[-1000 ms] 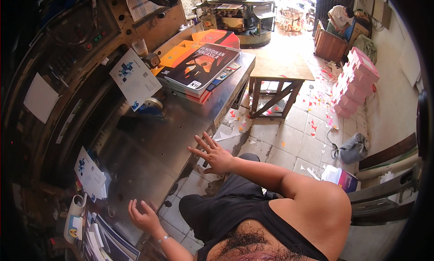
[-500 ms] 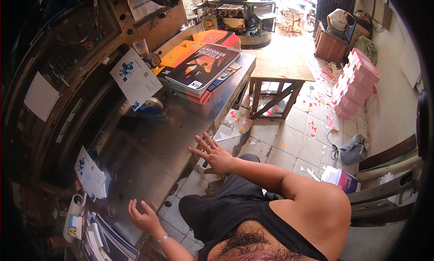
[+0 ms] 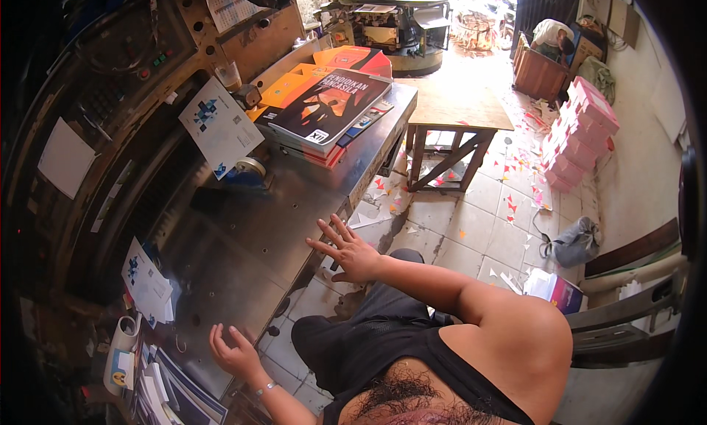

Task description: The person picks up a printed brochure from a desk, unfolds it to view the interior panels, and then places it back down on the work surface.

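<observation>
Two hands, both mine, both empty. At far left, a stack of printed sheets (image 3: pixel 173 395) lies at the near corner of the steel tabletop (image 3: pixel 243 255). Just right of it my left hand (image 3: pixel 234 351) rests at the tabletop's near edge, palm up, fingers loosely curled, grip apart and clamped on nothing. A loose white leaflet (image 3: pixel 149 286) lies on the steel above that hand. Farther right my right hand (image 3: pixel 352 253) hovers flat over the tabletop's front edge, fingers spread wide, grip apart; whether the palm touches the steel I cannot tell. Well beyond it, at the tabletop's far end, sits a pile of dark-covered books (image 3: pixel 328 108) on orange ones. Right of the tabletop stands a wooden table (image 3: pixel 456 108) on the tiled floor, then pink boxes (image 3: pixel 578 130) stacked against the wall.
</observation>
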Tool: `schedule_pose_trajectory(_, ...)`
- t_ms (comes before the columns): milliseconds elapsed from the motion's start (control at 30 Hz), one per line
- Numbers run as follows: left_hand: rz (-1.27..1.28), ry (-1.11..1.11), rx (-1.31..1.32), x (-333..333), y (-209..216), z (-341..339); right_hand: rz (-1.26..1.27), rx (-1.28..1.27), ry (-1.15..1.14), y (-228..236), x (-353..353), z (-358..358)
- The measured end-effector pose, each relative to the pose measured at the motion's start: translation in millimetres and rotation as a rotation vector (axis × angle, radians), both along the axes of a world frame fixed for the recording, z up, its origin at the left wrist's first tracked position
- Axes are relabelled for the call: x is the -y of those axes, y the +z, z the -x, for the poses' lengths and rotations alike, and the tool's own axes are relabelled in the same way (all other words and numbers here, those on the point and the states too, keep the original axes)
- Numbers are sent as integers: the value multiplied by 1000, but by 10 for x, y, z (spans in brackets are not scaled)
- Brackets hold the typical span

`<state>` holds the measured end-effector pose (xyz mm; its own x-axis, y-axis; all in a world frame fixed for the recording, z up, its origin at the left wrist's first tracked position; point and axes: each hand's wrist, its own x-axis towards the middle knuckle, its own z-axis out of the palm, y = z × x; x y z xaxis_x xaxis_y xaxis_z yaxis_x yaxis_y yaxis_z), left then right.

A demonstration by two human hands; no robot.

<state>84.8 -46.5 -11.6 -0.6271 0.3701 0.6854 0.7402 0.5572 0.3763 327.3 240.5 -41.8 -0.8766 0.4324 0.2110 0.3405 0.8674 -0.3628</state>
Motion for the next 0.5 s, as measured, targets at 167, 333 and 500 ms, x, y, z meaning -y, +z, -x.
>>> schedule_pose_trajectory(167, -2, -1, -2, 2, -2, 6, -24, 18, -14, 49, 23, -1)
schedule_pose_trajectory(333, -4, -1, 0, 3, -9, 13, -27, 19, -15, 48, 24, -4)
schedule_pose_trajectory(500, 0, -5, 16, -3, 3, 6, -22, 20, -10, 29, 12, 0)
